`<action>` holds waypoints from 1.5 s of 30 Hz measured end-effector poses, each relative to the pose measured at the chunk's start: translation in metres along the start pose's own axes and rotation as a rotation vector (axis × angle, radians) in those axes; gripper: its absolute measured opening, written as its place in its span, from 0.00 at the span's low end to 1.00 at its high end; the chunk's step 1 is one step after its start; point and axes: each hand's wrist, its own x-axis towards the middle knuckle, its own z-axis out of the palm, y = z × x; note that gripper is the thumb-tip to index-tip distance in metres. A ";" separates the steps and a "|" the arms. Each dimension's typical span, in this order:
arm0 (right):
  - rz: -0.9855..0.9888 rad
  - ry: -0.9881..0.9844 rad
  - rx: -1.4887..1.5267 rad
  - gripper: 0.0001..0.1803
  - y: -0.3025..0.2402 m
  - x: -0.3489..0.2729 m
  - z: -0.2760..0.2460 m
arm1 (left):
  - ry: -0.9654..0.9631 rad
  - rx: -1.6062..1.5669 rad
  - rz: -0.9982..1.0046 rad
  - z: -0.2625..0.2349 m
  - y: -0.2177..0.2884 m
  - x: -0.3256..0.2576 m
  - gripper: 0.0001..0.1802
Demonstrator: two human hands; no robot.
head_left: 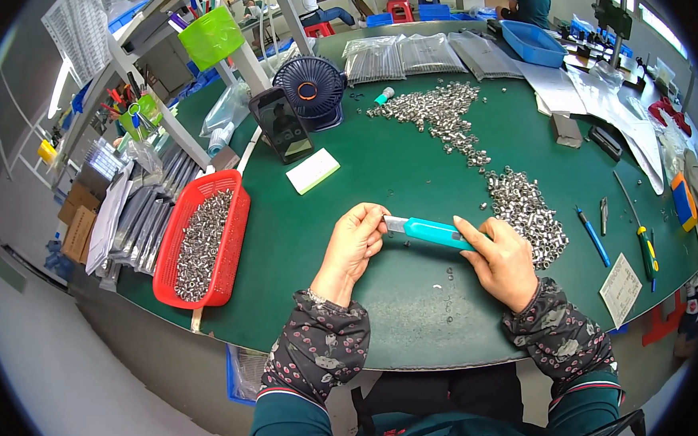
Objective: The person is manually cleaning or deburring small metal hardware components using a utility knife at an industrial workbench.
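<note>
**benchwatcher:** So what's in the hands? Looks like a teal utility knife [432, 232] held level just above the green table [378, 176], dead centre of the view.

**nutsorter:** Yep. Right hand [502, 261] has its fingers wrapped around the handle end, forefinger laid along the top. Left hand [354, 245] pinches the metal blade end between thumb and fingertips, so both are closed on the knife.

**benchwatcher:** And around it?

**nutsorter:** A heap of small silver nuts [524, 211] sits just beside the right hand at about 2 o'clock, with a longer scatter of silver parts [438, 112] trailing up toward 12. A few loose ones lie on the table under the knife. Red basket [232, 261] full of the same parts is at 9 o'clock, well apart from the left hand.

**benchwatcher:** Top side?

**nutsorter:** Small dark fan [310, 89] and a propped phone [283, 126] around 11, white pad [312, 171] below them. Blue pen [594, 236] at 3 o'clock.
</note>
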 end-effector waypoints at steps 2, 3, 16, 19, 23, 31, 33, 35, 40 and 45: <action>-0.039 0.053 -0.015 0.26 0.000 0.001 -0.002 | 0.036 -0.033 -0.029 0.001 -0.001 0.000 0.10; -0.042 0.052 -0.014 0.26 0.001 0.001 -0.002 | 0.039 -0.035 -0.027 0.001 -0.001 -0.001 0.10; 0.076 0.044 0.120 0.20 0.002 0.000 -0.005 | 0.019 -0.060 -0.010 -0.005 -0.002 0.002 0.09; 0.088 0.032 0.123 0.19 0.002 -0.001 -0.005 | 0.019 -0.053 -0.006 -0.002 0.000 0.002 0.09; 0.078 0.019 0.125 0.19 0.000 -0.002 -0.005 | 0.058 -0.014 0.035 0.002 0.000 0.001 0.09; 0.099 -0.010 0.178 0.18 0.000 -0.002 -0.006 | -0.008 -0.059 0.006 -0.004 -0.002 0.001 0.09; 0.098 -0.010 0.176 0.18 0.001 -0.002 -0.006 | 0.016 -0.040 0.020 -0.001 -0.002 0.002 0.09; 0.097 -0.010 0.175 0.18 0.001 -0.003 -0.005 | 0.065 -0.027 0.030 0.001 -0.002 0.002 0.08; 0.100 -0.014 0.186 0.18 0.001 -0.002 -0.006 | 0.051 -0.046 0.035 -0.004 -0.004 0.003 0.07; 0.101 -0.021 0.194 0.18 0.002 -0.003 -0.006 | 0.000 -0.073 0.043 -0.007 -0.006 0.004 0.08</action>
